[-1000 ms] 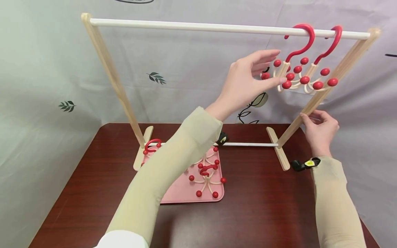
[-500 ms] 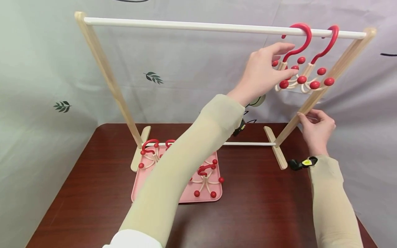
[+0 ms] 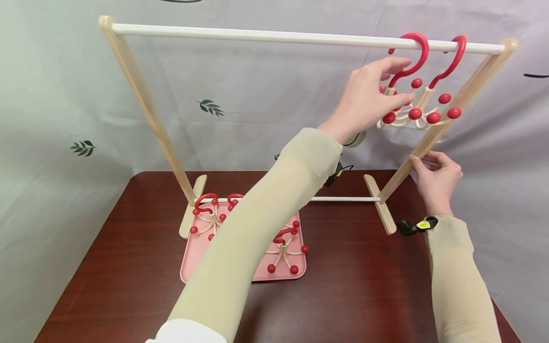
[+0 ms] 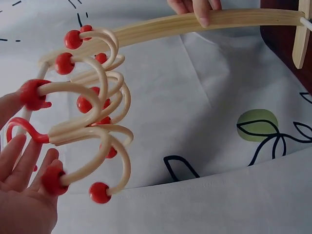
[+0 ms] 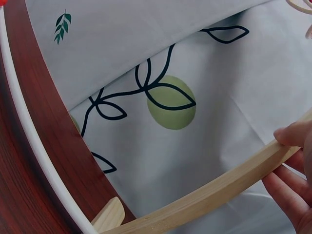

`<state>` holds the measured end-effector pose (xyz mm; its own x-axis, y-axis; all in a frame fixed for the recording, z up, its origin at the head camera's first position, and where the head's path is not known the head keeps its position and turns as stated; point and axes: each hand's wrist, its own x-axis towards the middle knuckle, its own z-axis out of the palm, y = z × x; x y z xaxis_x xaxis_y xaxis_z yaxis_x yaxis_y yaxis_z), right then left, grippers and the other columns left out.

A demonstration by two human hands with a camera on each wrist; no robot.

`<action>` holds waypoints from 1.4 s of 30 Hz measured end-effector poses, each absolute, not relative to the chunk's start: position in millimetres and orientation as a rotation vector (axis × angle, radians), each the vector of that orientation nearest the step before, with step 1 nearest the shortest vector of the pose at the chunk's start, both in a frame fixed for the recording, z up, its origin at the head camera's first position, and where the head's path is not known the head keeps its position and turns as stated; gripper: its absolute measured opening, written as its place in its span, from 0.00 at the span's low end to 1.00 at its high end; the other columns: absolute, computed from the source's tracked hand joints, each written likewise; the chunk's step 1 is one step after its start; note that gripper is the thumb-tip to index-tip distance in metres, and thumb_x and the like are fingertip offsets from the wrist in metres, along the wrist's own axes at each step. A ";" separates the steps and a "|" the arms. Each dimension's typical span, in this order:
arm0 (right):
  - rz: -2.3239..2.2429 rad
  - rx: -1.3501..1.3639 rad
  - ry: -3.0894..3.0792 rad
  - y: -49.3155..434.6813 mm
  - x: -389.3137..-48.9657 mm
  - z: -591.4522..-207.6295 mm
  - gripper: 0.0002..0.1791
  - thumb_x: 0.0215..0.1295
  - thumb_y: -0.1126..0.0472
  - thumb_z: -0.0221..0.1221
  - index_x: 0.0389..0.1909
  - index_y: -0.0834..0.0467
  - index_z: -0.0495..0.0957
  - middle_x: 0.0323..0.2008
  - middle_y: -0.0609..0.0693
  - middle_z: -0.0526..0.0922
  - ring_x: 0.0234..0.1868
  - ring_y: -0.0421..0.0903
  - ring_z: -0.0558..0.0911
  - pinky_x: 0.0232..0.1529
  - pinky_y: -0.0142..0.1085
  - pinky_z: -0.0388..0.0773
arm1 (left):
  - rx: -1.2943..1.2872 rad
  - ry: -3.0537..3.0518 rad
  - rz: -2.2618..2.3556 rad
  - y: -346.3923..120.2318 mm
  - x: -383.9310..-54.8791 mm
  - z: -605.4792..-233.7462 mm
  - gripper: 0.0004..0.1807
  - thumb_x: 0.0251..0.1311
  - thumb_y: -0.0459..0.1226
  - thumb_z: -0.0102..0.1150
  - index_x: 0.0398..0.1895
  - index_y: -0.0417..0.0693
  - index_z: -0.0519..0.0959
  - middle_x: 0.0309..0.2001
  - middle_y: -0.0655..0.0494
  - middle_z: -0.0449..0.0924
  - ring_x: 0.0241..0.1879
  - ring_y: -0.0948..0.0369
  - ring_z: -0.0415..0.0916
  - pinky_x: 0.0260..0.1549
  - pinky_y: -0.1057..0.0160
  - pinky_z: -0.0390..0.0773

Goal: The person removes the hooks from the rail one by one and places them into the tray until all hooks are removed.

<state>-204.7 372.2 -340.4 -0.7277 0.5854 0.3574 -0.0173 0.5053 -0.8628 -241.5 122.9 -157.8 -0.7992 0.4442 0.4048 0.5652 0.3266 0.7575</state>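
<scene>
Brown table [image 3: 356,290], wooden rack [image 3: 147,107] on top, both hands at it.
Pink tray [image 3: 194,252] by rack's base, tray hangers [image 3: 282,247] part hidden by L sleeve [image 3: 274,205]. R hand [image 3: 438,178]: thumb & fingers clamped on R post [image 5: 209,189]. L hand [image 3: 362,97] under top rod [image 3: 257,35]: thumb & fingers spread apart. Inner hanger [image 4: 73,135], hooked over rod, has its stem btwn them; fingertips nr hook's [image 4: 41,138] lower end, thumb by red ball [image 4: 33,96], can't tell if touching. Outer hanger [image 3: 425,96] just beyond, nr R post.
</scene>
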 end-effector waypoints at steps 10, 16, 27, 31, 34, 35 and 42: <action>1.221 -0.438 -2.098 370.0 -203.4 -339.8 0.20 0.60 0.54 0.73 0.49 0.60 0.87 0.31 0.32 0.83 0.33 0.27 0.83 0.35 0.19 0.78 | -0.806 -2.330 -1.386 107.6 -248.0 -153.6 0.18 0.64 0.43 0.71 0.57 0.55 0.85 0.52 0.67 0.85 0.49 0.75 0.77 0.49 0.84 0.66; 1.232 -0.436 -2.096 370.4 -203.2 -339.1 0.19 0.60 0.55 0.73 0.49 0.61 0.86 0.30 0.31 0.83 0.33 0.27 0.83 0.34 0.18 0.78 | -0.727 -2.231 -1.493 94.7 -250.6 -151.4 0.13 0.63 0.40 0.72 0.51 0.51 0.87 0.45 0.65 0.87 0.39 0.74 0.81 0.43 0.82 0.72; 1.278 -0.447 -2.090 372.2 -204.0 -337.4 0.16 0.61 0.57 0.72 0.48 0.58 0.86 0.29 0.30 0.83 0.33 0.27 0.83 0.34 0.18 0.78 | -0.699 -1.949 -1.692 71.0 -247.5 -144.4 0.09 0.60 0.34 0.73 0.42 0.42 0.86 0.39 0.59 0.88 0.37 0.74 0.83 0.43 0.80 0.77; 1.262 -0.442 -2.094 372.1 -204.2 -338.1 0.17 0.61 0.56 0.73 0.48 0.59 0.86 0.29 0.30 0.83 0.33 0.27 0.83 0.34 0.18 0.78 | -0.733 -1.863 -1.721 61.0 -243.2 -143.0 0.09 0.59 0.32 0.74 0.40 0.40 0.84 0.38 0.57 0.88 0.38 0.73 0.83 0.44 0.78 0.78; 1.258 -0.444 -2.093 372.2 -204.7 -338.8 0.17 0.60 0.56 0.73 0.48 0.59 0.86 0.29 0.30 0.83 0.33 0.27 0.83 0.34 0.18 0.78 | -0.745 -1.828 -1.742 53.2 -237.7 -141.8 0.09 0.58 0.32 0.74 0.39 0.39 0.84 0.38 0.57 0.88 0.37 0.73 0.84 0.44 0.77 0.79; 1.256 -0.444 -2.093 372.3 -204.9 -338.9 0.17 0.60 0.56 0.73 0.48 0.60 0.86 0.29 0.30 0.83 0.33 0.27 0.83 0.34 0.18 0.78 | -0.748 -1.817 -1.750 50.5 -235.6 -141.5 0.09 0.58 0.31 0.74 0.39 0.39 0.84 0.38 0.56 0.88 0.37 0.72 0.84 0.44 0.76 0.79; 1.257 -0.452 -2.093 372.5 -206.4 -338.0 0.17 0.61 0.57 0.72 0.49 0.59 0.86 0.29 0.29 0.82 0.33 0.26 0.83 0.34 0.18 0.77 | -0.769 -1.704 -1.768 28.3 -228.2 -148.9 0.08 0.56 0.28 0.74 0.37 0.34 0.85 0.36 0.50 0.86 0.35 0.66 0.86 0.43 0.71 0.82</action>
